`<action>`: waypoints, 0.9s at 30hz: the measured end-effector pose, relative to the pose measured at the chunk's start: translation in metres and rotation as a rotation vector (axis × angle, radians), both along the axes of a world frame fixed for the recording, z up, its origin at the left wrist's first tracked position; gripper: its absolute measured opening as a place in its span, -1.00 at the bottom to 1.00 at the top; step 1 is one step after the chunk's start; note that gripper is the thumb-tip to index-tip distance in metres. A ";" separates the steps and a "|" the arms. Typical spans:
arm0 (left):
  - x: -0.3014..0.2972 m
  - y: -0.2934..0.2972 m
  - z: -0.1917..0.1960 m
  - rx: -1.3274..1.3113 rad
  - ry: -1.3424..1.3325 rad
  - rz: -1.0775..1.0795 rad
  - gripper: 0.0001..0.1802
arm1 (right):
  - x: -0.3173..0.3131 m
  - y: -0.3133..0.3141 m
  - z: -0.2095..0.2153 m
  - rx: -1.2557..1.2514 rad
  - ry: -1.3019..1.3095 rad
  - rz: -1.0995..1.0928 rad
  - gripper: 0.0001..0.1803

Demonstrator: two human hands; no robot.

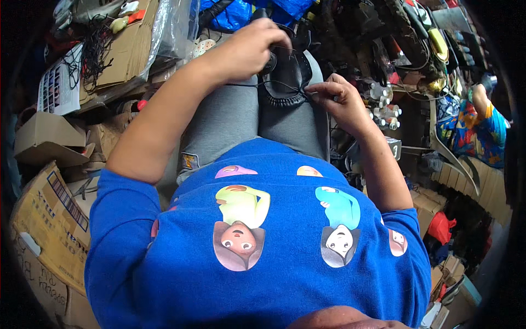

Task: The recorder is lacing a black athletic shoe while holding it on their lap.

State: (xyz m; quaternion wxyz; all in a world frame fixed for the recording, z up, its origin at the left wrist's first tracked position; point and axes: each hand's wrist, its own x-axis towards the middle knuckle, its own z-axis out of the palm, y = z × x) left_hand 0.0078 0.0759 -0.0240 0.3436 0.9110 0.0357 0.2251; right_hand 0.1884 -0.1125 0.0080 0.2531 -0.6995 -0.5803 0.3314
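A black leather shoe upper [285,82] with a gathered, stitched toe rests on my grey-trousered thighs, toe toward me. A dark thread [246,85] runs from its right side leftward across my lap. My right hand [339,98] is at the shoe's right edge, thumb and forefinger pinched on the thread where it meets the stitching. Above the shoe's left side is my left hand [255,46], its fingers curled down and closed. Whatever those fingers hold is too small or hidden to make out.
At the left are cardboard sheets [123,60], tangled black cords [98,60] and an open cardboard box [49,137]. Small clear bottles [386,112] cluster right of my knee. A person in colourful clothing [476,131] is at the far right. Blue plastic [233,16] lies ahead.
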 end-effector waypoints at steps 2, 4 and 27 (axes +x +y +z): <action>-0.022 -0.019 0.009 -0.160 0.034 0.226 -0.60 | -0.007 -0.010 0.002 0.005 -0.087 -0.016 -0.72; -0.036 -0.039 0.017 -0.155 0.077 0.247 -0.63 | -0.016 -0.018 -0.005 0.117 -0.260 0.017 -0.68; -0.027 -0.059 -0.009 0.060 0.190 0.320 -0.80 | 0.031 0.015 -0.017 -0.080 0.102 0.192 -0.53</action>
